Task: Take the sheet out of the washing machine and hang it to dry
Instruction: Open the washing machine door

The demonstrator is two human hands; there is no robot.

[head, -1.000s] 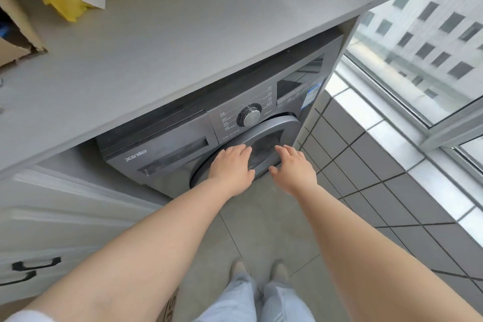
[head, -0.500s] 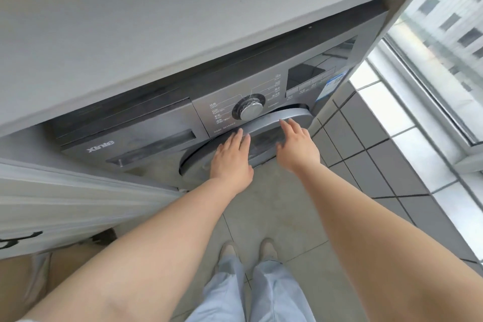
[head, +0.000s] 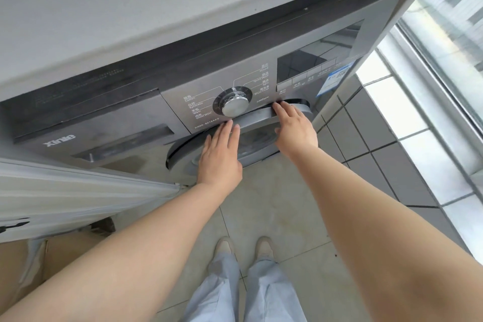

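Both hands reach in from the lower frame to mid-frame: left hand [head: 220, 158] lies flat and open on the round door [head: 257, 119] of the washing machine [head: 104, 123], right hand [head: 294, 129] also unclenched, fingertips hooked over the door's upper rim, nothing grasped. Door reads shut or barely cracked; the sheet is not visible, presumably still in the drum behind it. Judgement: damp sheet will be heavy, limp, likely twisted, so gather a thick bunch near an edge or corner and draw it out steadily; beyond, the grey tabletop [head: 130, 8] overhangs the machine across the upper frame.
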